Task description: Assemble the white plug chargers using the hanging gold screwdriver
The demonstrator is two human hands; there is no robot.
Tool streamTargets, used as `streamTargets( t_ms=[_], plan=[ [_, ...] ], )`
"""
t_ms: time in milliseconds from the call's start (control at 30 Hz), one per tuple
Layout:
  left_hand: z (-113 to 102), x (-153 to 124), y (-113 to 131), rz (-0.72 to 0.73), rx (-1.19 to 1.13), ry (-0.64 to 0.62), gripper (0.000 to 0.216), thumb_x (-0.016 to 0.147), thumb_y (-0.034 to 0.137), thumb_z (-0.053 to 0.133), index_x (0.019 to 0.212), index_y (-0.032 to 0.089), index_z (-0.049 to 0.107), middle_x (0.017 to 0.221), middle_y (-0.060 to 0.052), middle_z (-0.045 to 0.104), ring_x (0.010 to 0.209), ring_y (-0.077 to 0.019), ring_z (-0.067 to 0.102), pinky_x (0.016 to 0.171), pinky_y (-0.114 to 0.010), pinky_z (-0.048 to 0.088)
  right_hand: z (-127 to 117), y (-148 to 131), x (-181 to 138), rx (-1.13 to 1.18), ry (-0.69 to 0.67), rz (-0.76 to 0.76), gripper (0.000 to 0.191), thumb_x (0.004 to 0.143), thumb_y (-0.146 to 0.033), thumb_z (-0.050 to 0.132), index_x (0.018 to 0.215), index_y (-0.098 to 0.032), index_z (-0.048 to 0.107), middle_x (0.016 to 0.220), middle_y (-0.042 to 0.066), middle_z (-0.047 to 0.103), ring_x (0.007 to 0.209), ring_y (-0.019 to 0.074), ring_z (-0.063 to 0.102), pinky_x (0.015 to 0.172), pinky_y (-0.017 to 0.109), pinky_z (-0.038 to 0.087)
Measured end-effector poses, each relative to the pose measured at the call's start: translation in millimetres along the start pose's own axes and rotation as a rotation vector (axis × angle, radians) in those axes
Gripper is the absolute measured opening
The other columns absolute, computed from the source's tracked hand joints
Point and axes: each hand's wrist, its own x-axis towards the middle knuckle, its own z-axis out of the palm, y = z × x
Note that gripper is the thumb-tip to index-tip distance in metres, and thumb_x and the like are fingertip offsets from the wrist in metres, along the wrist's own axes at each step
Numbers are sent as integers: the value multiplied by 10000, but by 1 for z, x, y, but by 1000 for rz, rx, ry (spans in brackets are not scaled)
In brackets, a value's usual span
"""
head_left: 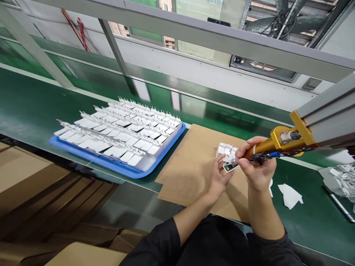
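My right hand (259, 170) is closed around a gold-coloured power tool (262, 147) with a narrow clear tip and blue and black leads. The tip points down at a small white plug adapter housing (229, 168) with a green part showing inside. My left hand (218, 178) grips that housing from the left, fingers around its edge. Just behind lie several white plug adapter pieces (225, 148) on a brown cardboard sheet (181, 162). Whether the tip touches the housing is hidden by my fingers.
To the left, a blue tray (163, 158) holds rows of white plug adapters (122, 135) with pins up. White scraps (290, 195), a pen (340, 205) and a bag of small parts (342, 177) lie on the green table at right. A grey post (332, 111) rises behind the tool.
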Motion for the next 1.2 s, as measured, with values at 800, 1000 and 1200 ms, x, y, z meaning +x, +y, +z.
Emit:
streamTargets(
  t_ms=[800,1000,1200],
  plan=[
    [-79,-16,37,11,592,-54,673,786,203,770,1428,265,575,1244,-76,759,1279,-269,671,1186,-466,457,-53,41,32,-277,-9,264,513,776,-453,842,1171,-267,573,911,-16,675,803,170,660,724,332,557],
    [-68,-24,50,-82,523,-133,693,761,232,805,1414,238,573,1223,-87,758,1227,-272,692,1148,-453,486,-95,86,44,-424,130,350,642,748,-503,794,1269,-265,503,1181,75,682,1086,244,685,1040,469,535],
    [-59,-25,59,-120,440,-196,719,752,317,853,1397,222,550,1227,-113,757,1233,-304,687,1158,-468,459,-127,103,40,-605,199,395,809,716,-494,762,1406,-245,421,1383,147,591,1279,328,599,1145,584,441]
  ],
)
